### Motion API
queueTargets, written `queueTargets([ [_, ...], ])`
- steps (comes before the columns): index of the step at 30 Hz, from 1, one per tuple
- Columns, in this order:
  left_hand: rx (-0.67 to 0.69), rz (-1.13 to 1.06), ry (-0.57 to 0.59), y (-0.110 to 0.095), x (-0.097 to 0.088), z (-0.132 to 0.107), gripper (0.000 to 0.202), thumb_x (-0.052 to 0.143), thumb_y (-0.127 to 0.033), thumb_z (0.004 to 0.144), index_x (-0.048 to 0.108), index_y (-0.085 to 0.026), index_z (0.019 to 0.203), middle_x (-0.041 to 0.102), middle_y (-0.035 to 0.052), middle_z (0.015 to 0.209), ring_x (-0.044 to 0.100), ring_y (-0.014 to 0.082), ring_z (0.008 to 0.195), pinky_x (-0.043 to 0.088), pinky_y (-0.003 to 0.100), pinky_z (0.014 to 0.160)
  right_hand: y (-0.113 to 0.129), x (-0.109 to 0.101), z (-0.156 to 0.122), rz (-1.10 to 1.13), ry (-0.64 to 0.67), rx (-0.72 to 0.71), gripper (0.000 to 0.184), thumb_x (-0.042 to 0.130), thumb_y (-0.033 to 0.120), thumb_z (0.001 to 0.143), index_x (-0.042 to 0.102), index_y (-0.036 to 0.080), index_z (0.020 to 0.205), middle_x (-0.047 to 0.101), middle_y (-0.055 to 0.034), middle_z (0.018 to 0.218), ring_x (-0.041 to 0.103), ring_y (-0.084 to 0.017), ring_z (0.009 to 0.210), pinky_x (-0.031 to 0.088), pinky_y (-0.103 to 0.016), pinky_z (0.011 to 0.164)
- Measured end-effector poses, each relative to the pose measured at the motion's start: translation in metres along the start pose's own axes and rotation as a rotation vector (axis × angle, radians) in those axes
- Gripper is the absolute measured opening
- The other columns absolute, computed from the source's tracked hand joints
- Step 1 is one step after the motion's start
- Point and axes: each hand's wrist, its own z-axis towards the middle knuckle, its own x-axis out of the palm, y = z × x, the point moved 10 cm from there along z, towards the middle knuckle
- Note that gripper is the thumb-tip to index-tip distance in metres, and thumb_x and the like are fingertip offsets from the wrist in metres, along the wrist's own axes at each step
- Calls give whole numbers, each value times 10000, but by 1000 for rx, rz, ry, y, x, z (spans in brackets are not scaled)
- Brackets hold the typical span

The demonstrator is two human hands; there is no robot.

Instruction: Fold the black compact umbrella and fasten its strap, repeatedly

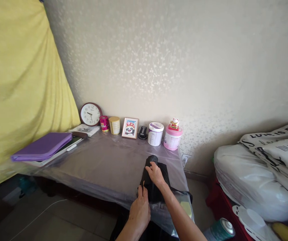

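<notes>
One black item (156, 194) on table (96, 160); right hand (156, 173), fingers clasping upper part; left hand (139, 210), fingers touching side, grip unclear.

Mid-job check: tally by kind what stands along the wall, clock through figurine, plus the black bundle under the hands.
Clock: 1
Containers: 4 (magenta can, yellow-lidded can, white tub, pink tub)
Picture frame: 1
Black device: 1
Figurine: 1
Black bundle: 1
Total: 9

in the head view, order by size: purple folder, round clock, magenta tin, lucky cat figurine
Largest to smallest:
1. Purple folder
2. Round clock
3. Magenta tin and lucky cat figurine: too alike to rank
</notes>
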Motion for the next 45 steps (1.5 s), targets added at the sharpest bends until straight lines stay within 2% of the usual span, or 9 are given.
queueTargets([
  [7,-36,16,17,1,0,0,606,369,-41,749,254,-90,1342,198,194,1426,567,202,1011,431,259,808,6,10,1,-137,42,-14,288,450,229,840,492,99,1093,689,-132,858,633,-232,892,395,-268,701],
  [14,-36,-5,18,0,-2,0,628,381,-25,728,251,-59,1341,201,208,1424,540,224,1063,430,281,845,7,12,3,-152,68,-28,287,458,246,837,508,118,1089,702,-101,832,638,-222,899,396,-260,696],
  [20,-27,-47,-7,1,1,1,633,373,-42,741,222,-57,1356,193,207,1428,487,245,1135,419,291,872,9,15,5,-113,101,-48,280,467,242,818,527,127,1066,709,-54,745,657,-181,817,399,-231,640],
  [24,-32,-83,-15,1,-2,-2,631,362,-72,764,183,-57,1369,177,204,1435,484,243,1137,421,294,872,10,23,1,-26,192,-60,235,435,260,825,540,167,1013,678,19,599,640,-119,581,392,-201,558],
  [28,-34,-126,-36,4,-9,-9,621,370,-145,804,144,-40,1374,222,193,1422,468,210,1154,396,264,905,14,28,-3,45,249,-96,185,416,246,816,559,186,917,682,34,616,583,-84,469,375,-186,510],
  [30,-34,-131,-57,6,-14,-13,614,374,-163,814,148,-86,1381,229,168,1424,477,190,1145,393,244,900,16,29,-4,47,263,-112,180,410,239,810,566,186,884,685,31,625,571,-82,459,373,-184,508],
  [33,-42,-73,-37,7,-18,-17,645,391,-184,819,107,-230,1396,226,143,1419,538,202,1066,426,275,849,21,30,-5,21,276,-133,180,404,238,813,576,192,839,685,32,634,561,-74,459,370,-177,519],
  [37,-53,9,35,5,-20,-14,734,476,-219,783,73,-327,1387,331,156,1333,591,244,957,453,343,797,26,30,-8,-25,302,-150,194,396,239,818,586,199,806,695,27,665,549,-71,460,361,-175,520],
  [45,-54,-16,54,6,-12,-6,702,438,-201,796,79,-285,1394,554,122,1059,604,249,891,458,366,769,30,23,-16,-14,243,-228,208,405,222,813,612,223,827,704,24,695,638,-128,716,395,-209,639],
])
